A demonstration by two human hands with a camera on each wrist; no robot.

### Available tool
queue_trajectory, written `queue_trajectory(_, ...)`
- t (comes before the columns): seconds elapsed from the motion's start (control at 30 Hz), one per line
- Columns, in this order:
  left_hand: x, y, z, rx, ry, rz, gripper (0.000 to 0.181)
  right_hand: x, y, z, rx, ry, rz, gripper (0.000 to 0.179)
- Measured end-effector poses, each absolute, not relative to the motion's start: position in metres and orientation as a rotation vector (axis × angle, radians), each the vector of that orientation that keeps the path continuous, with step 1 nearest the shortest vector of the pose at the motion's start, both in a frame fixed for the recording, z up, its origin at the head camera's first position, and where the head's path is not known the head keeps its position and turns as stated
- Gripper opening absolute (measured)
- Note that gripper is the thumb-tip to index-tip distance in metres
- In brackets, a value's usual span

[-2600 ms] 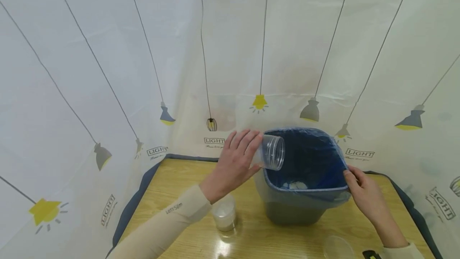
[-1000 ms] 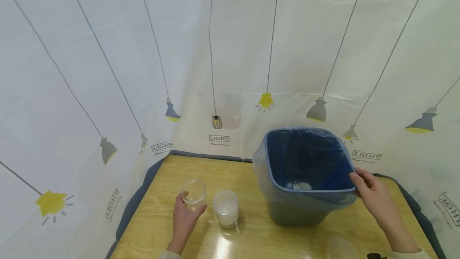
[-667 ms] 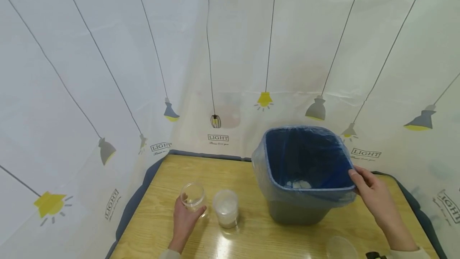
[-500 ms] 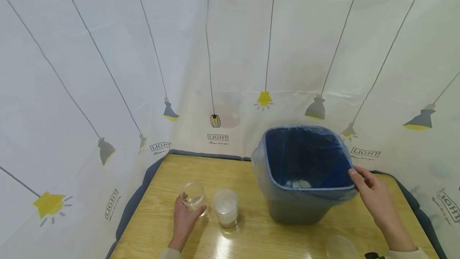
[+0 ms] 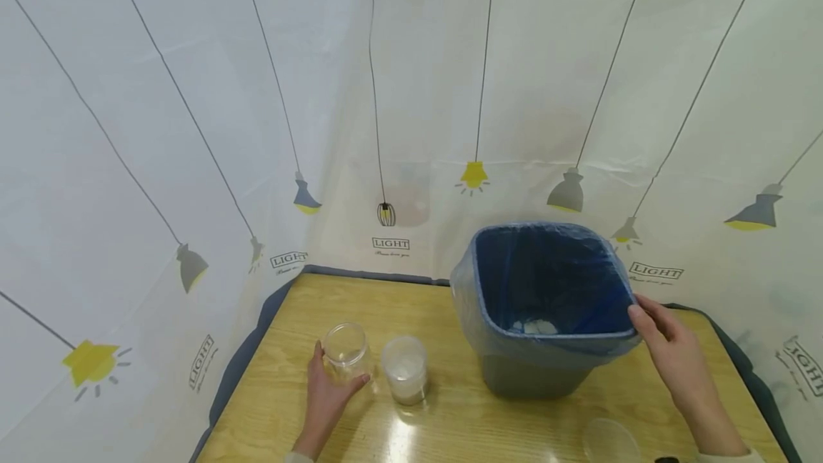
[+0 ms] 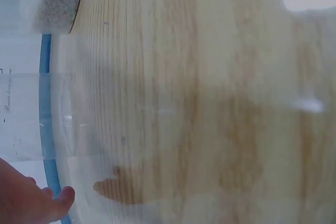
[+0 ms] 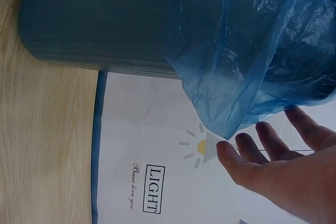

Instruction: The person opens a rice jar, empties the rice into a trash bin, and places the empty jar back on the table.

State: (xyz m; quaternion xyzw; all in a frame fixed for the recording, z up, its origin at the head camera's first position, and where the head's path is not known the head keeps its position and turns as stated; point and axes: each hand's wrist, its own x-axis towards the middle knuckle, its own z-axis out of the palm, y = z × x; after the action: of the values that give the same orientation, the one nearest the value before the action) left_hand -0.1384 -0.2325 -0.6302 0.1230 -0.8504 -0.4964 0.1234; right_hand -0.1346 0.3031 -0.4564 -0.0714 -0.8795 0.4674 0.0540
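Note:
In the head view a clear empty jar (image 5: 347, 350) stands upright on the table (image 5: 289, 406). My left hand (image 5: 326, 395) is around its near left side, thumb and fingers spread; the left wrist view shows a gap between this hand (image 6: 31, 198) and the jar (image 6: 31, 116). Just right of it stands a second clear jar (image 5: 406, 370) with pale grainy contents. My right hand (image 5: 675, 356) is at the right rim of a bin (image 5: 534, 377) lined with a blue bag (image 5: 472, 299). Its fingers are loosely extended in the right wrist view, one fingertip at the liner's edge.
A clear round lid (image 5: 611, 441) lies on the table near the front, right of centre. Some white material (image 5: 536, 327) lies at the bottom of the bin. A white sheet (image 5: 411, 91) printed with lamps hangs round the table's back and sides.
Earlier my left hand held the jar tipped over the bin; it then set the jar down left of the filled one. Now its fingers have loosened from the jar. My right hand stayed at the rim.

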Motion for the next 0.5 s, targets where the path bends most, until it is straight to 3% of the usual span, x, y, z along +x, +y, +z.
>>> queue_trajectory(0.5, -0.124, -0.237, -0.597, 0.023, -2.339, -1.225, 0.116, -0.122, 0.307, -0.465, -0.204, -2.643, 1.476, 0.069)
